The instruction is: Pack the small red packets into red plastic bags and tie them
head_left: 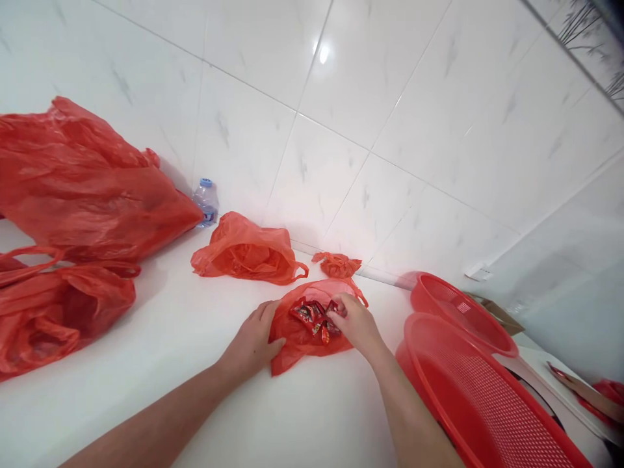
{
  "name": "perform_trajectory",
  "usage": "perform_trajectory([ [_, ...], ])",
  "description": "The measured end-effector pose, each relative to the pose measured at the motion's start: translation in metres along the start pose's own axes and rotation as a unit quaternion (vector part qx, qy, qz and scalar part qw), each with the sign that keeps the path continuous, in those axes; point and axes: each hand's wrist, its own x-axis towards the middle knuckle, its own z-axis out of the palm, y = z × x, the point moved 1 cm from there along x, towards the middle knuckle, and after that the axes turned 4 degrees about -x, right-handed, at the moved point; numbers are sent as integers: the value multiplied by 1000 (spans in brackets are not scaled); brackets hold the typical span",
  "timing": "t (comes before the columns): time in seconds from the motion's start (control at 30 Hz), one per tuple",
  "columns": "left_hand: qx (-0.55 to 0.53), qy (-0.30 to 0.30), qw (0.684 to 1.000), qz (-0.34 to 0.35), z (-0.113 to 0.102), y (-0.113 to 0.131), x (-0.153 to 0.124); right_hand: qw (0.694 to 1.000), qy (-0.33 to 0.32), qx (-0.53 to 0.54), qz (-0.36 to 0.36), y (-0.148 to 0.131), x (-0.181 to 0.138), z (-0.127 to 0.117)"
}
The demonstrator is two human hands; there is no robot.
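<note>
A thin red plastic bag lies with its mouth spread wide on the white tabletop. Inside it is a small heap of shiny red wrapped candies. My left hand grips the bag's left edge, thumb on the near side and fingers on the far side. Over the heap, at the bag's right side, my right hand is closed in a pinch. A dark red wrapper shows at its fingertips, so it seems to hold one candy; the fingers partly hide it.
Another open red bag and a small crumpled red bag lie by the tiled wall. At left are a large full red bag, a handled red bag and a plastic bottle. Red baskets stand at right.
</note>
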Motion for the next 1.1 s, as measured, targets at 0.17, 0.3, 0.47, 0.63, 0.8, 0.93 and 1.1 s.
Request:
perform_trajectory([
  [0.17,8,13,1000,5,2,-5,1,984,166,11,59,43,-17,-12],
  [0.3,73,56,995,28,2,-7,-2,964,222,3,149,74,-25,6],
  [0.47,163,4,976,143,2,1,-11,971,162,91,147,84,-28,37],
  [0.63,254,-32,953,161,6,-5,-13,964,144,150,167,81,-27,42],
  [0.8,290,-3,943,164,-2,-20,-3,954,150,170,198,89,-25,44],
  [0.93,303,39,937,170,-10,-29,3,952,140,177,208,90,-23,44],
  [1.1,306,61,933,177,-9,-28,3,952,127,166,223,84,-19,42],
])
